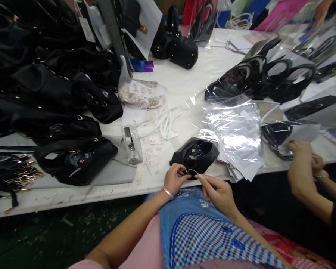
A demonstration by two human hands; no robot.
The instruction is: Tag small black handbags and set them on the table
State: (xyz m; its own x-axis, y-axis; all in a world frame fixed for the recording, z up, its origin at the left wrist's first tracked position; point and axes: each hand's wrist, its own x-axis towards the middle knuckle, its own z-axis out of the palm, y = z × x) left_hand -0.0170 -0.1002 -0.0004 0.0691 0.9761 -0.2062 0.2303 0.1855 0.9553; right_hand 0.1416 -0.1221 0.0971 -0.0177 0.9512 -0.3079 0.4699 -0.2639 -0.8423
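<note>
A small black handbag [182,154] lies at the table's front edge, with a round gold-coloured stud on it. My left hand [176,180] is closed, its thumb and fingers pinching the bag's near edge beside a small metal ring. Just to the right, my right hand [218,192] is closed in a pinch on a thin pale strand [193,171], which curves across to the ring by my left fingertips. Whether the strand passes through the ring is too small to tell.
Many black handbags [78,160] crowd the left side. A tape dispenser [132,145], white tubes [165,121] and a plastic bag of small parts [141,93] stand mid-table. Clear plastic sleeves [235,130] lie right. A co-worker's hands [304,153] work at another bag far right.
</note>
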